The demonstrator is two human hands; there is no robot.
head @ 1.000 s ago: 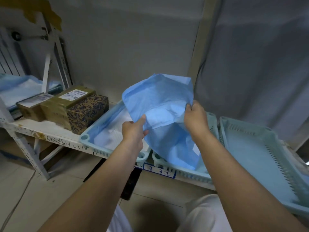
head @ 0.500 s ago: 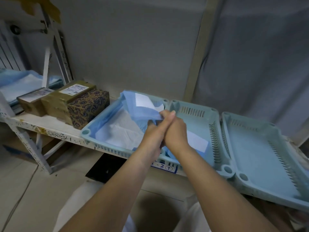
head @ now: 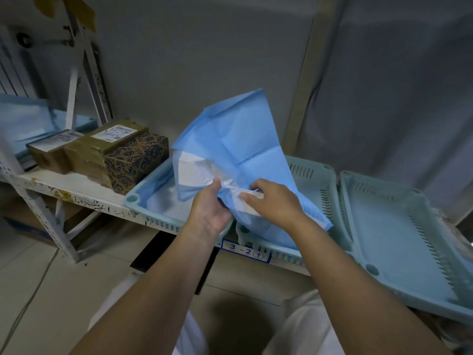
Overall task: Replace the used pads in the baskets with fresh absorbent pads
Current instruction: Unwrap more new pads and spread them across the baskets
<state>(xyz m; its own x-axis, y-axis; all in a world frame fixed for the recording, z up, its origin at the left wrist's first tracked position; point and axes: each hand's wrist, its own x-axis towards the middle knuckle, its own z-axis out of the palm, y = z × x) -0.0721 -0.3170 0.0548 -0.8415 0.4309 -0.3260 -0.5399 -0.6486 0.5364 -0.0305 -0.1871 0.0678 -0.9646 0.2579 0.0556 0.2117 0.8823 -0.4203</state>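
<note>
Hands met over the middle basket (head: 313, 175), close together: the left hand (head: 208, 210) pinched the lower edge of the blue pad (head: 240, 147) and the right hand (head: 275, 201) gripped the bunched white part beside it. Most of the sheet stood up loose beyond the fingers, above both hands. Left of the left hand, another basket (head: 133, 199) already held a pad. Risk, as I judged it: the loose, half-folded sheet could flop or crumple and land creased, or a thin edge could tear under opposing pulls.

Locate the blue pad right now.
Head view, centre: the blue pad is held up by both hands above the middle basket, right of the boxes.
</note>
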